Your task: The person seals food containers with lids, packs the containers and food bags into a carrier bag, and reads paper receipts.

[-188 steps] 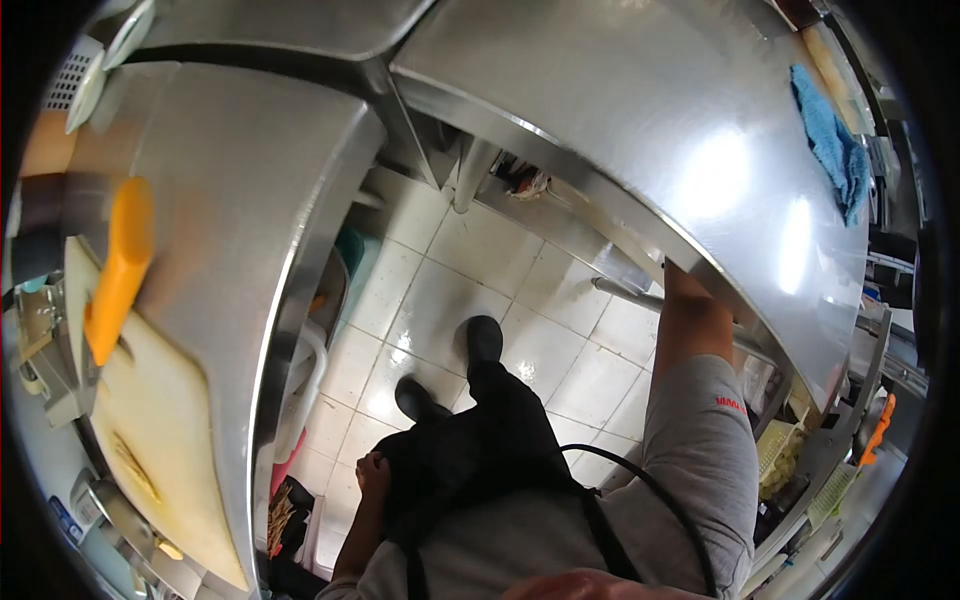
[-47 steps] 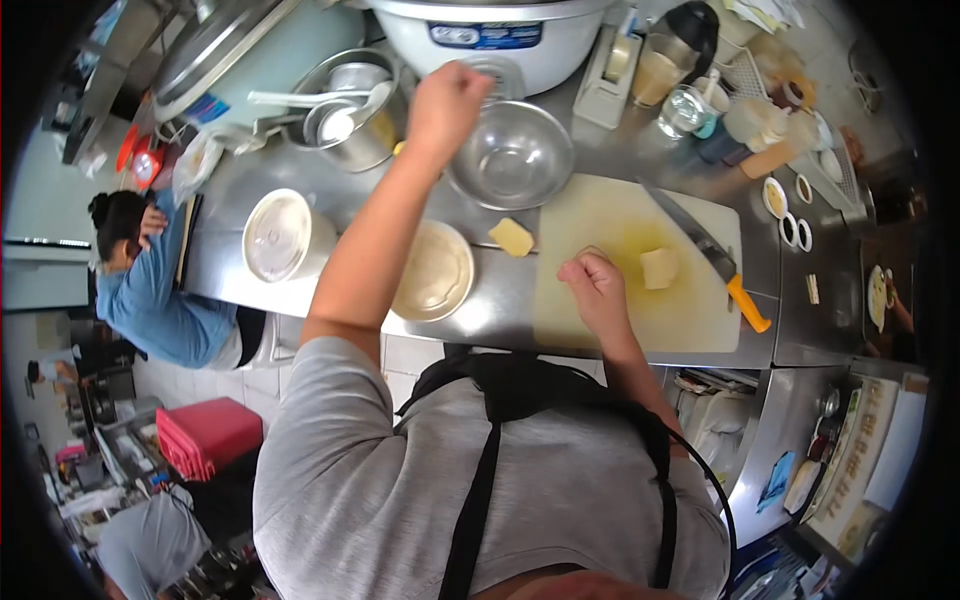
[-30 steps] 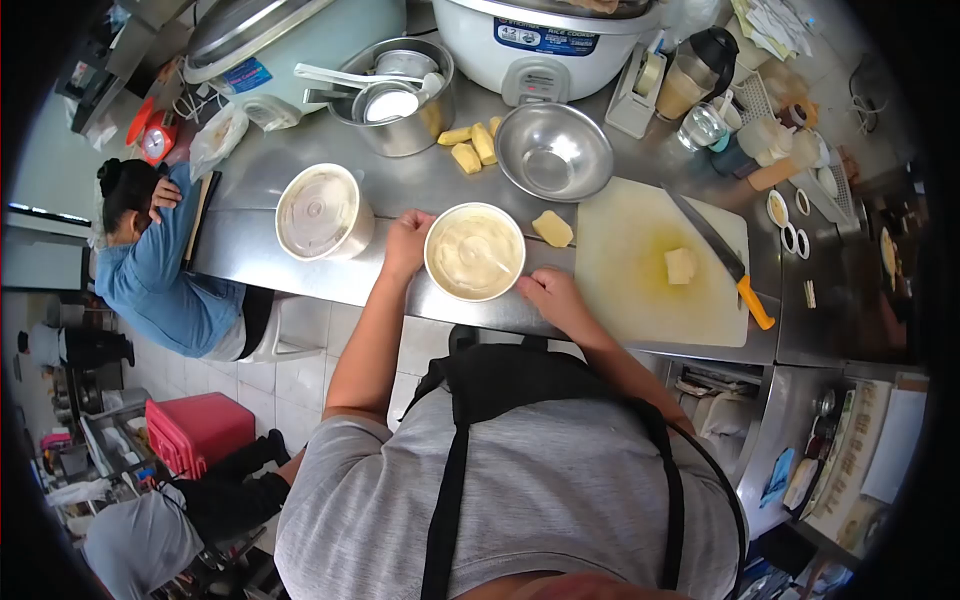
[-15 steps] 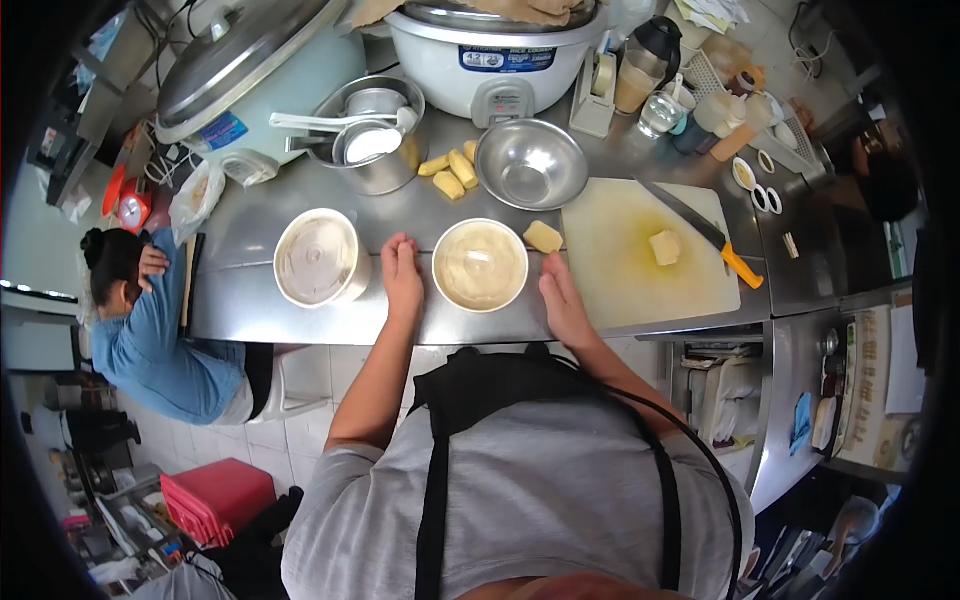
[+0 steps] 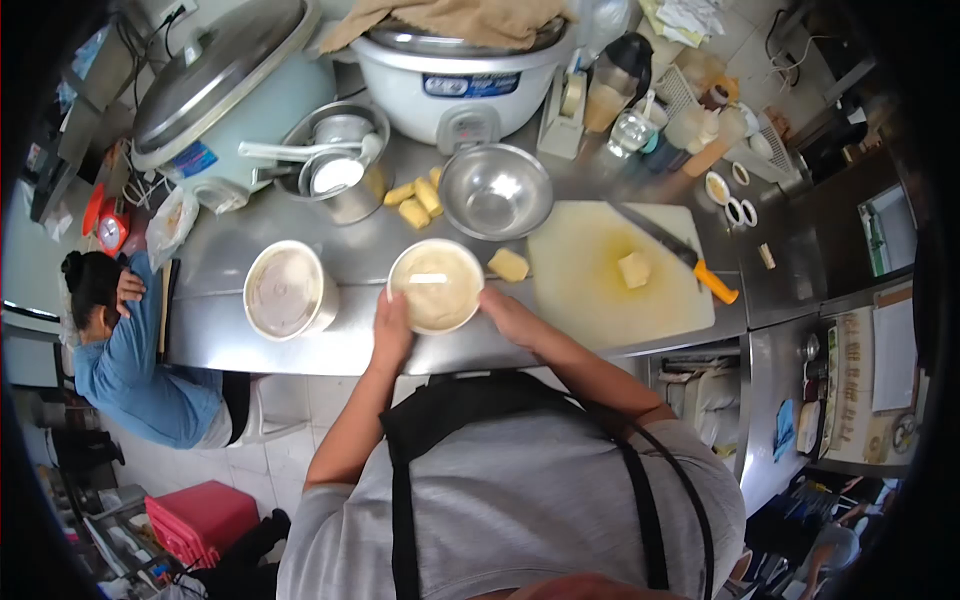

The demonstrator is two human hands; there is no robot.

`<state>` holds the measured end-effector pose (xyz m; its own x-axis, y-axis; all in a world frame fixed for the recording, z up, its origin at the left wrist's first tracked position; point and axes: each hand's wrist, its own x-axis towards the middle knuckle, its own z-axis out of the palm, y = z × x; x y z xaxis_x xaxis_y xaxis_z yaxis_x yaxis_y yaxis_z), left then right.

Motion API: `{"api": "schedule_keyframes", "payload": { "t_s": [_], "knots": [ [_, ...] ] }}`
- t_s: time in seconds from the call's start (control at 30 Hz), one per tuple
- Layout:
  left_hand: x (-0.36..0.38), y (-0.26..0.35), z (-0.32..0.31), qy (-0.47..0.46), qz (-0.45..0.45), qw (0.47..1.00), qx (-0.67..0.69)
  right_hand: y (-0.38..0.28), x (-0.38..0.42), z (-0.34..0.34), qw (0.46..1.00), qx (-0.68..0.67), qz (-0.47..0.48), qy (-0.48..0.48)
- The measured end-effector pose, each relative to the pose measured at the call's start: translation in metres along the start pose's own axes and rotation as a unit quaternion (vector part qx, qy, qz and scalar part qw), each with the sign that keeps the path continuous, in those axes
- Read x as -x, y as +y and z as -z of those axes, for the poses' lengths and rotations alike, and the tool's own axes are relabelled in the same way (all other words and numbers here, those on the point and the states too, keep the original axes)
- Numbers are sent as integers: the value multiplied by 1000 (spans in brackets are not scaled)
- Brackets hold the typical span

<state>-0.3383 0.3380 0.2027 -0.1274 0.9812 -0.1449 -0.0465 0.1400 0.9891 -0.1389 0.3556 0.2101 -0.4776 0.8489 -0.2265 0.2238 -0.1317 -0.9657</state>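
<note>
Rice cooker (image 5: 450,75) top under cloth (image 5: 440,18); small dishes (image 5: 730,198) contents too tiny.

Brushed stainless steel counter (image 5: 330,345), dull sheen with soft glare. The round tub (image 5: 436,287) between the bare left hand (image 5: 391,335) and right hand (image 5: 507,315) looks plastic, its pale lid smooth and glossy. A second lidded tub (image 5: 285,291), same finish. Polished metal mixing bowl (image 5: 495,190), mirror-bright. The cutting board (image 5: 620,285) is matt off-white plastic, stained yellowish. Knife (image 5: 672,252): dark steel blade, glossy orange plastic handle. Rumpled tan cloth (image 5: 450,18) drapes the shiny white rice cooker (image 5: 455,75).
</note>
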Motion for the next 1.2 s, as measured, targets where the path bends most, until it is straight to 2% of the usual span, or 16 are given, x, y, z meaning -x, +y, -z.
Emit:
{"api": "schedule_keyframes", "payload": {
  "t_s": [0.03, 0.13, 0.2, 0.23, 0.33, 0.37, 0.47, 0.57, 0.63, 0.7, 0.8, 0.9, 0.93, 1.0, 1.13, 1.2],
  "knots": [
    [2, 4, 1, 2, 20, 1000, 4, -12, -3, 22, 996, 74, -4, -56],
    [7, 1, -1, 43, 45, 998, 8, -55, -17, 94, 987, 159, 16, 14],
    [13, -2, -3, 67, 48, 996, -21, -73, -51, 159, 979, 142, 97, 111],
    [11, -20, -2, 99, 60, 992, 59, -101, -60, 187, 977, 110, 101, 150],
    [16, -13, -24, 149, -34, 965, 215, -147, -109, 269, 950, 46, 166, 262],
    [18, -8, -25, 127, -53, 974, 181, -158, -130, 294, 937, 76, 181, 289],
    [18, -33, -27, 267, -72, 951, 139, -192, -192, 348, 867, 237, 217, 381],
    [18, -33, -27, 288, -52, 948, 121, -231, -232, 364, 811, 301, 252, 434],
    [19, -47, -21, 295, -67, 949, 83, -255, -255, 372, 750, 387, 224, 488],
    [19, -49, -21, 305, -80, 948, 36, -278, -262, 370, 717, 436, 185, 512],
    [20, -47, -23, 303, -92, 949, 3, -287, -284, 378, 553, 631, 186, 510],
    [20, -32, -30, 329, -61, 939, -75, -290, -302, 385, 506, 675, 130, 520],
    [19, -27, -32, 337, -38, 934, -109, -293, -304, 387, 515, 682, 105, 508],
    [18, -28, -32, 352, -39, 933, -65, -295, -306, 393, 528, 695, 50, 486],
    [19, -30, -31, 357, -49, 932, -43, -288, -303, 389, 488, 684, 190, 507],
    [18, -30, -33, 355, -53, 933, -38, -286, -301, 374, 499, 685, 227, 480]
  ]
}}
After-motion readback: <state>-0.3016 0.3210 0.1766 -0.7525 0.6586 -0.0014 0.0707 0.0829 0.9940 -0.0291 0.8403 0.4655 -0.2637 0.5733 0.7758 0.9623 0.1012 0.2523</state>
